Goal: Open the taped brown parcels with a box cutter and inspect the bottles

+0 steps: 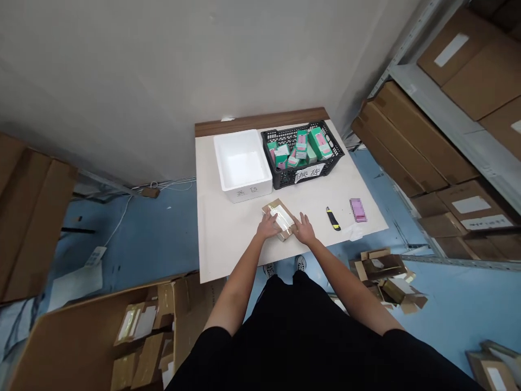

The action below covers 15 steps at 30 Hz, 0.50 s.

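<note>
One small taped carton (284,216) lies near the front edge of the pale table (222,233); the left hand (267,226), fingers spread, rests on its left side, and the right hand (303,230), fingers also spread, touches its right edge. Behind stand a white foam box (244,144) and a black crate (285,178) holding green-and-pink boxes (301,144); a utility knife (332,218) lies rightward.
</note>
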Each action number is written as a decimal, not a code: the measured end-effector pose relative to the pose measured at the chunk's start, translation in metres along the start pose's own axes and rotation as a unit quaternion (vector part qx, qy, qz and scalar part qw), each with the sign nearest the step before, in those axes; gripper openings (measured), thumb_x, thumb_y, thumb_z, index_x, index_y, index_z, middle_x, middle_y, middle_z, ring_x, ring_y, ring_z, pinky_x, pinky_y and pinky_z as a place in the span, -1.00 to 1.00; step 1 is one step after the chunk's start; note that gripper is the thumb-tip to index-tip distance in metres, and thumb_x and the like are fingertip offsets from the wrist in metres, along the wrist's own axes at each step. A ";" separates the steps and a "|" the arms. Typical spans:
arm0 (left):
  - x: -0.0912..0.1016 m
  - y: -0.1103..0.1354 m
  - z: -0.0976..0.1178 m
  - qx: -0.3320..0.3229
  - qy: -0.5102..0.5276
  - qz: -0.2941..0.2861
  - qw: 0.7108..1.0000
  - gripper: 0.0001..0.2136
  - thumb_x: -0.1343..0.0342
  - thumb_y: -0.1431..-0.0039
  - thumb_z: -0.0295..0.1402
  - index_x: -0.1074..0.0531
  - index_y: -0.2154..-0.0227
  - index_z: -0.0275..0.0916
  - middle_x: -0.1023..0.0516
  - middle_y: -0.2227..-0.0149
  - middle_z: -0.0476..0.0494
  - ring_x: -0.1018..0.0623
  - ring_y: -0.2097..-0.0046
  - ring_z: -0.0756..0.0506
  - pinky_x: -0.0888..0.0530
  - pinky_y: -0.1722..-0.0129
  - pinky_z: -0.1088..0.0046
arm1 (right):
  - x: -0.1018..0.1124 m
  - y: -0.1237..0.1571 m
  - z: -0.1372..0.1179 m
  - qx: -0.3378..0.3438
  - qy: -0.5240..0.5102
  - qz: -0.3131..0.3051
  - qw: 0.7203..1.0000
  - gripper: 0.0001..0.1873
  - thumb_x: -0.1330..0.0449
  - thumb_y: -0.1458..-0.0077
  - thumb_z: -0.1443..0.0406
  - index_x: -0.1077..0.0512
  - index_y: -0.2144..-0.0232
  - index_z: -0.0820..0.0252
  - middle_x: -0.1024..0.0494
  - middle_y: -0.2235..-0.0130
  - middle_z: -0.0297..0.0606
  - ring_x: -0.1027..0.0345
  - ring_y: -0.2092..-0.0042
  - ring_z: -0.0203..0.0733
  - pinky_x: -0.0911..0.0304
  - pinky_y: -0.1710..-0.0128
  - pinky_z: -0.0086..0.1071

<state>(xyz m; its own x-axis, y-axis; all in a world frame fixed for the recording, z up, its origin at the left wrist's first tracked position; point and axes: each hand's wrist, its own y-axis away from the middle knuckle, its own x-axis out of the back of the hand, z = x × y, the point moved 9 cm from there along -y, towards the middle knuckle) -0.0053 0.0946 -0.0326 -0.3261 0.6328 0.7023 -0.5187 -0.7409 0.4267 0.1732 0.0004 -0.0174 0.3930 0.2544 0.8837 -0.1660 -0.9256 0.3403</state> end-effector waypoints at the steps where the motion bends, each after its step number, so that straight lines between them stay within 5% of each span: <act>1: 0.003 -0.002 0.000 0.014 -0.006 0.000 1.000 -0.07 -0.45 -0.05 0.00 -0.25 -0.47 -0.04 0.14 -0.61 -0.30 -0.01 -0.56 -0.53 -0.29 -0.41 -0.04 | 0.010 -0.003 0.007 0.000 -0.005 0.013 1.000 -0.26 -0.15 -0.39 0.14 -0.12 -0.53 0.02 0.05 -0.59 -0.02 0.22 -0.57 0.30 -0.11 -0.41 0.12; 4: 0.010 -0.005 -0.003 0.055 -0.057 -0.004 0.997 0.09 -0.50 0.03 0.01 -0.10 -0.52 -0.01 0.11 -0.61 -0.26 0.03 -0.57 -0.53 -0.31 -0.40 -0.07 | 0.039 -0.012 0.042 -0.014 -0.016 0.046 0.999 -0.23 -0.14 -0.39 0.17 -0.06 -0.55 0.00 0.14 -0.61 -0.09 0.29 -0.59 0.27 -0.04 -0.44 0.11; 8: 0.019 0.002 -0.012 0.136 -0.120 0.018 0.983 0.25 -0.46 0.04 0.07 0.19 -0.58 -0.04 0.21 -0.63 -0.25 0.12 -0.58 -0.52 -0.36 -0.38 -0.07 | 0.057 -0.015 0.130 -0.080 -0.027 0.053 0.995 -0.22 -0.11 -0.38 0.19 -0.05 -0.56 0.09 0.13 -0.61 -0.06 0.29 -0.59 0.27 0.01 -0.46 0.09; 12: 0.021 0.007 -0.007 0.172 -0.161 -0.003 0.972 0.23 -0.40 -0.03 0.11 0.28 -0.59 -0.02 0.29 -0.63 -0.23 0.12 -0.58 -0.53 -0.45 -0.31 -0.09 | 0.044 -0.018 0.221 -0.127 -0.072 0.032 0.989 -0.19 -0.14 -0.33 0.21 -0.05 -0.55 0.09 -0.03 -0.56 0.04 0.13 -0.54 0.32 -0.11 -0.40 0.15; 15: 0.021 0.004 -0.003 0.199 -0.168 -0.028 0.965 0.26 -0.43 0.00 0.08 0.30 -0.58 -0.01 0.39 -0.63 -0.27 -0.14 -0.52 -0.53 -0.51 -0.25 -0.01 | 0.022 -0.028 0.260 -0.139 -0.095 -0.007 0.986 -0.18 -0.17 -0.31 0.23 -0.07 -0.54 0.14 -0.26 -0.43 0.17 -0.15 -0.42 0.30 -0.26 -0.29 0.07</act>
<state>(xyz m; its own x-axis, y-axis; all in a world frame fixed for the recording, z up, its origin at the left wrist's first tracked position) -0.0167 0.1056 -0.0177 0.0026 0.6152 0.7884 -0.1621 -0.7777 0.6074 0.4217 -0.0406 -0.0910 0.5546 0.1856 0.8112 -0.3908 -0.8025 0.4508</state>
